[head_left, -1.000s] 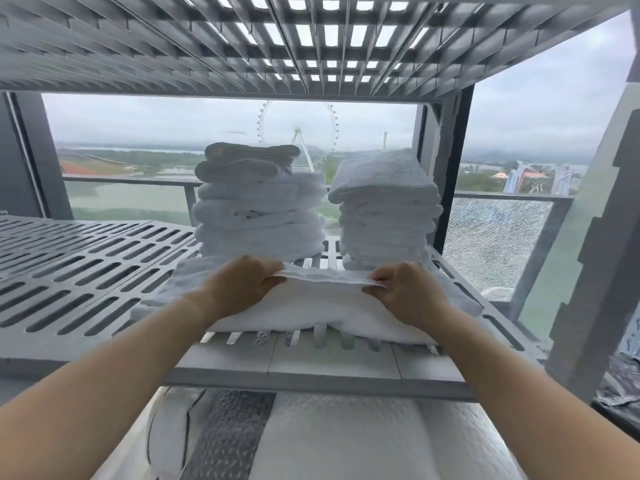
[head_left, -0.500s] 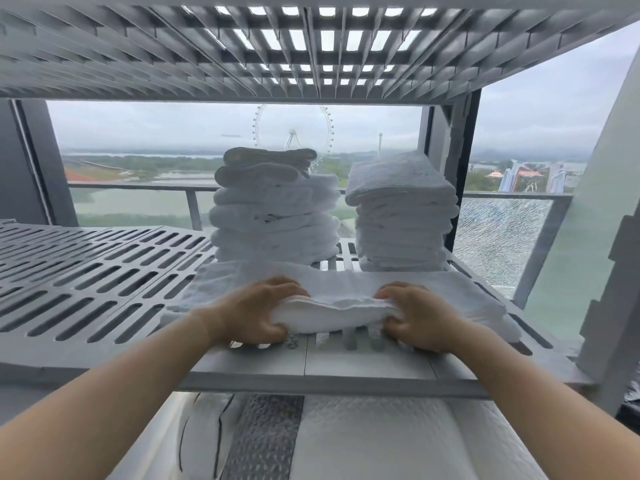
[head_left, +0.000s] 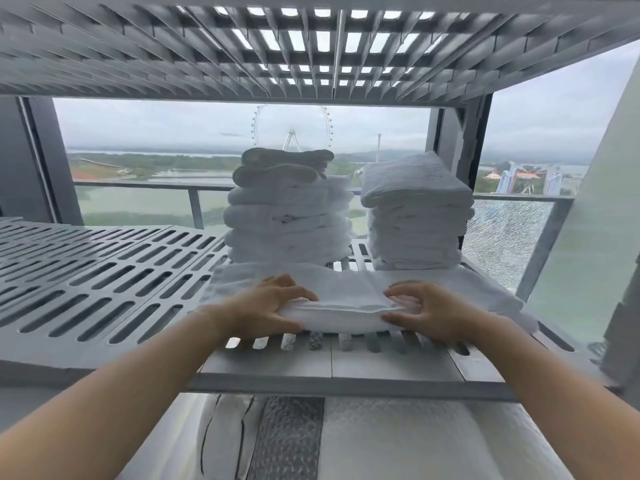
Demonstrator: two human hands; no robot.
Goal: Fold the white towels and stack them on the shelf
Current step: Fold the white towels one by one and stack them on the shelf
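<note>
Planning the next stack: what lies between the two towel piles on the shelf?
Head view: only bare slatted shelf between the left pile and right pile.

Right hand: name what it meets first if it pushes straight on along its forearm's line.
The right hand grips the towel. Going on forward and left over it, it would probably reach the foot of the left towel stack, near the gap beside the right stack; depth is unclear.
</note>
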